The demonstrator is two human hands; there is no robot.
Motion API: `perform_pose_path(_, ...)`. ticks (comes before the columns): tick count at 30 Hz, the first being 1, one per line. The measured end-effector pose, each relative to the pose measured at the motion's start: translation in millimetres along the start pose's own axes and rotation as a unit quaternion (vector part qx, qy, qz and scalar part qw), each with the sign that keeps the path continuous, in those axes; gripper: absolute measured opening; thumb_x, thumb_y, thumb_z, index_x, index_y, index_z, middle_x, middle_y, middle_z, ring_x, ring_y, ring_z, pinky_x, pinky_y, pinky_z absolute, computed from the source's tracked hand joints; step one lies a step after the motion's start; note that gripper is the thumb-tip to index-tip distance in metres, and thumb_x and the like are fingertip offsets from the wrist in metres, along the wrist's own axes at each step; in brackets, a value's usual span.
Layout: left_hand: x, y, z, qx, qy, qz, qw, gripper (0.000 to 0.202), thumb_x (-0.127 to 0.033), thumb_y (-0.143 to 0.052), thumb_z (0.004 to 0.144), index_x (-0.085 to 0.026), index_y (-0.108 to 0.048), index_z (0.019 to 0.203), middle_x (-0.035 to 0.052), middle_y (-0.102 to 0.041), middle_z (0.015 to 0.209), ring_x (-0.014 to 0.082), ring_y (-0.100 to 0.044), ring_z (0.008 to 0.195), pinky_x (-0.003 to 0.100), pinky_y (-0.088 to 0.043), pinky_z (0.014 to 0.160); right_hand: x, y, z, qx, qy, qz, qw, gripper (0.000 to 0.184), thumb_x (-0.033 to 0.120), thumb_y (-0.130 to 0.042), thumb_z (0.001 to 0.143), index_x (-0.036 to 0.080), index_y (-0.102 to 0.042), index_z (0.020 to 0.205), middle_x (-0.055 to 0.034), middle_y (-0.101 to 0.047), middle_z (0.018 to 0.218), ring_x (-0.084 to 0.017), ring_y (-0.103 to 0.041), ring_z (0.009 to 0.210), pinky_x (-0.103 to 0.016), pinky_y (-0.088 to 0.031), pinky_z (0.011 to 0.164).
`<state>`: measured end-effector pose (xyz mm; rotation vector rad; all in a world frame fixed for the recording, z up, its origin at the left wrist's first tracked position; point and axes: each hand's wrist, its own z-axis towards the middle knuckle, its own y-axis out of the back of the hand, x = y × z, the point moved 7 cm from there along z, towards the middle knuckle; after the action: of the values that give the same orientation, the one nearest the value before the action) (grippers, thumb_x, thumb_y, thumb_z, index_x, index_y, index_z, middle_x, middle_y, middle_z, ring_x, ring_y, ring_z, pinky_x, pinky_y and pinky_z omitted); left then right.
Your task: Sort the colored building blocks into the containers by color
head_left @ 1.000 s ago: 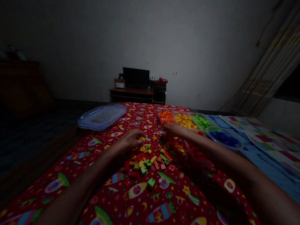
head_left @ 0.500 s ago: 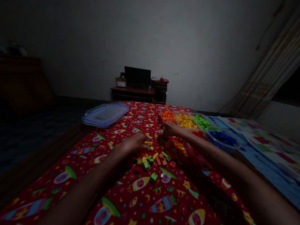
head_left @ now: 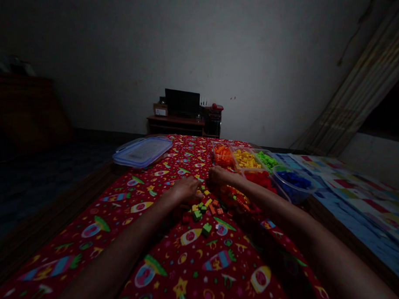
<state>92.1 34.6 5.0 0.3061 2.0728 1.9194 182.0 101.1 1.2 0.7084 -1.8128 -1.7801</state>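
My left hand [head_left: 187,188] is curled at the far left edge of a loose pile of toy building bricks [head_left: 208,202] in green, yellow, orange and red. Its fingers point down and are closed; what they hold, if anything, is hidden. Just to the right, my right hand [head_left: 220,175] is held closed in front of the container of orange bricks [head_left: 223,155], and its fingertips are out of sight. A larger green brick [head_left: 206,229] and a small white brick [head_left: 217,226] lie nearer to me on the patterned red cloth [head_left: 182,281].
Clear containers of yellow bricks [head_left: 246,159], green bricks [head_left: 267,160], red bricks [head_left: 260,180] and blue bricks [head_left: 292,180] stand at the right. Blue-rimmed lids [head_left: 142,152] lie at the far left. A monitor [head_left: 182,102] is beyond the cloth.
My right hand has moved slightly left and down, away from the orange and yellow containers. My left hand has shifted a little right, its fingers more curled. The view has shifted slightly.
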Motion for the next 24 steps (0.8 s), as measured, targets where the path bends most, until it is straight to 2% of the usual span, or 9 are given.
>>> perform_pose_path(4,-5.5,1.2,-4.2,0.017,0.012,0.011,1.000,0.035,-0.037,-0.057,0.071,-0.020,-0.068,0.099,0.0144,-0.066,0.103,0.0290,-0.064,0.085,0.030,-0.046,0.062,-6.4,20.2,-22.8,-0.018,-0.018,0.015,1.000,0.028,0.006,-0.047,0.077,0.005,-0.072,0.089,-0.0108,-0.069,0.076,-0.013,-0.057,0.063,-0.020,-0.038,0.055)
perform_pose_path(7,-9.7,4.1,-6.0,0.011,0.007,0.001,1.000,0.034,-0.036,-0.059,0.069,-0.017,-0.068,0.095,0.0156,-0.068,0.102,0.0289,-0.064,0.086,0.030,-0.046,0.063,-5.2,32.8,-44.8,-0.004,-0.004,0.067,0.998,0.027,0.009,-0.049,0.077,0.007,-0.072,0.091,-0.0077,-0.069,0.075,-0.011,-0.057,0.061,-0.018,-0.037,0.054)
perform_pose_path(11,-7.1,4.9,-4.2,0.002,0.004,-0.008,1.000,0.027,-0.033,-0.060,0.069,-0.015,-0.066,0.088,0.0136,-0.069,0.093,0.0247,-0.063,0.079,0.026,-0.043,0.059,-3.2,21.7,-65.2,0.062,-0.010,0.065,0.996,0.021,0.013,-0.055,0.075,0.008,-0.074,0.083,-0.0058,-0.068,0.068,-0.009,-0.052,0.054,-0.018,-0.034,0.051)
perform_pose_path(14,2.3,3.5,1.6,-0.003,-0.009,-0.040,0.999,0.021,-0.035,-0.062,0.067,-0.016,-0.063,0.078,0.0077,-0.067,0.079,0.0199,-0.059,0.069,0.025,-0.039,0.054,0.6,8.1,-71.3,0.076,0.002,0.041,0.996,0.020,0.013,-0.054,0.075,0.011,-0.074,0.078,-0.0054,-0.068,0.068,-0.009,-0.050,0.054,-0.019,-0.031,0.049)
perform_pose_path(18,25.2,4.2,12.7,-0.033,0.001,-0.164,0.986,0.020,-0.038,-0.060,0.065,-0.019,-0.055,0.067,-0.0001,-0.060,0.063,0.0147,-0.052,0.058,0.023,-0.033,0.048,3.5,10.4,-73.8,0.057,0.001,0.084,0.995,0.022,0.010,-0.053,0.075,0.011,-0.073,0.086,-0.0062,-0.069,0.074,-0.009,-0.053,0.059,-0.018,-0.033,0.051)
perform_pose_path(21,39.2,-1.3,17.8,-0.016,0.023,-0.315,0.949,0.021,-0.039,-0.053,0.066,-0.019,-0.047,0.063,-0.0033,-0.050,0.055,0.0115,-0.045,0.050,0.022,-0.031,0.044,7.6,25.6,-71.7,0.034,-0.014,0.112,0.993,0.021,0.010,-0.055,0.075,0.009,-0.072,0.086,-0.0059,-0.068,0.072,-0.009,-0.054,0.059,-0.017,-0.034,0.052)
perform_pose_path(24,45.2,-2.1,15.6,-0.022,0.035,-0.399,0.916,0.026,-0.043,-0.044,0.070,-0.020,-0.039,0.060,-0.0050,-0.040,0.052,0.0083,-0.036,0.043,0.021,-0.028,0.042,22.8,37.4,-63.9,0.007,-0.003,0.121,0.993,0.020,0.012,-0.054,0.079,0.008,-0.072,0.088,-0.0062,-0.068,0.076,-0.009,-0.055,0.062,-0.017,-0.035,0.055)
